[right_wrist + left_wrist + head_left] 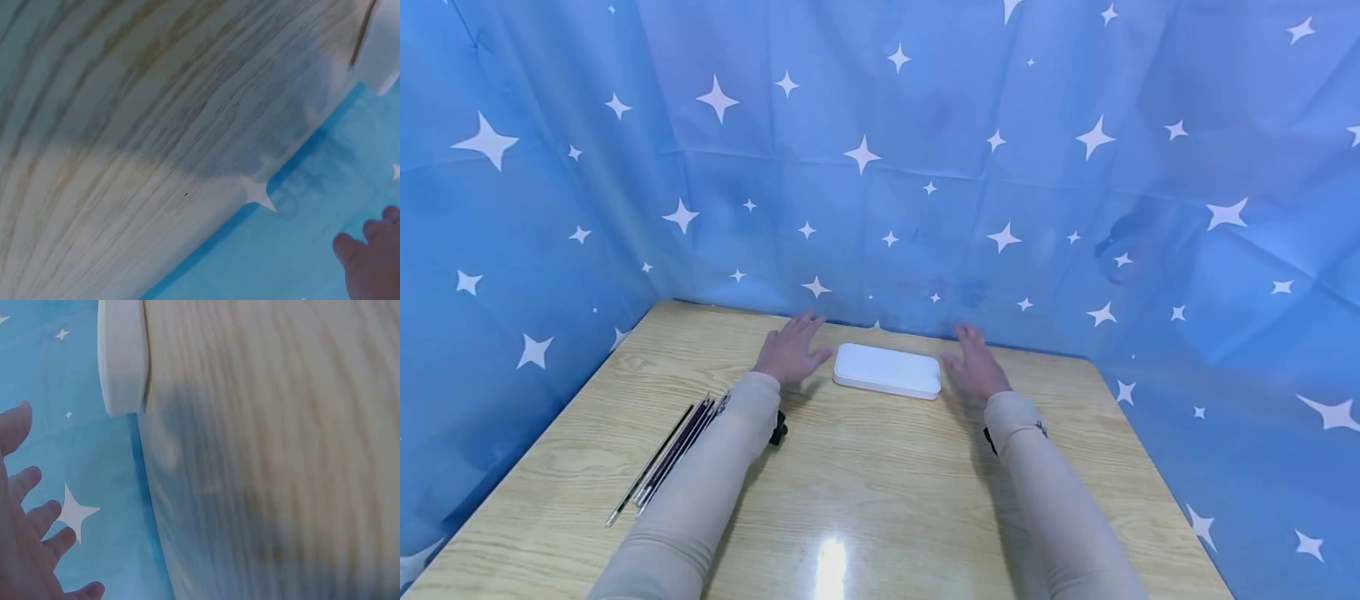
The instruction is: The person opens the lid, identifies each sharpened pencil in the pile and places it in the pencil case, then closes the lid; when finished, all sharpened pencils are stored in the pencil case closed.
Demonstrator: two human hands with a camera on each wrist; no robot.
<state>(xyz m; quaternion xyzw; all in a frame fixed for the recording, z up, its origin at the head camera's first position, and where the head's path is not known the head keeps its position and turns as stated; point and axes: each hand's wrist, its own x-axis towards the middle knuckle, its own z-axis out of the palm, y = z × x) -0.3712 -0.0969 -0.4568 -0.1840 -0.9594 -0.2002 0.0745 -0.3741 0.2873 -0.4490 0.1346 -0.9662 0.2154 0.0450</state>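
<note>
A white rounded box (887, 369) lies flat near the back edge of the table; what it contains cannot be told. To its left my left hand (792, 348) is held with fingers spread, apart from the box. On the other side my right hand (976, 363) is likewise apart from it, fingers extended. One end of the white box (123, 359) shows at the top of the left wrist view, and a corner of the white box (382, 50) enters the right wrist view at upper right. Neither hand holds anything.
Several thin dark sticks (673, 454), perhaps pens or brushes, lie in a bundle on the wooden table (880, 492), beside my left forearm. A blue curtain (925, 167) with white stars hangs behind the table and along both sides.
</note>
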